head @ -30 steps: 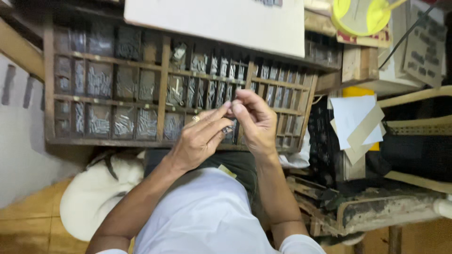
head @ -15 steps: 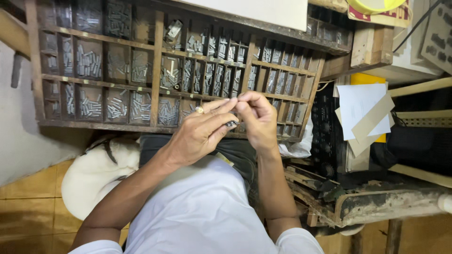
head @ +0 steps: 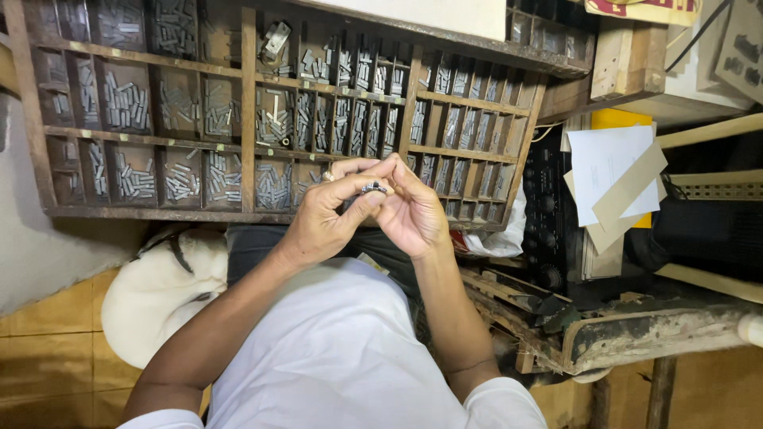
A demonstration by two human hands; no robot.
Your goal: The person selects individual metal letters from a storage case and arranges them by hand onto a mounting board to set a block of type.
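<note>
Metal pieces (head: pixel 373 188), small and grey, pinched between the fingertips of the left hand (head: pixel 330 218) and the right hand (head: pixel 415 216), just in front of the lower edge of the wooden tray (head: pixel 248 103). Fingers of both hands closed tightly around the cluster, thumbs pressed in. Likely hard, stiff and dense for their size, smooth-sided and easily dropped; best gripped on the long flat sides, kept aligned together. Matching pieces sorted in the tray's compartments.

Left hand (head: pixel 322 218) and right hand (head: pixel 417 214) meet, fingertips pinched together
</note>
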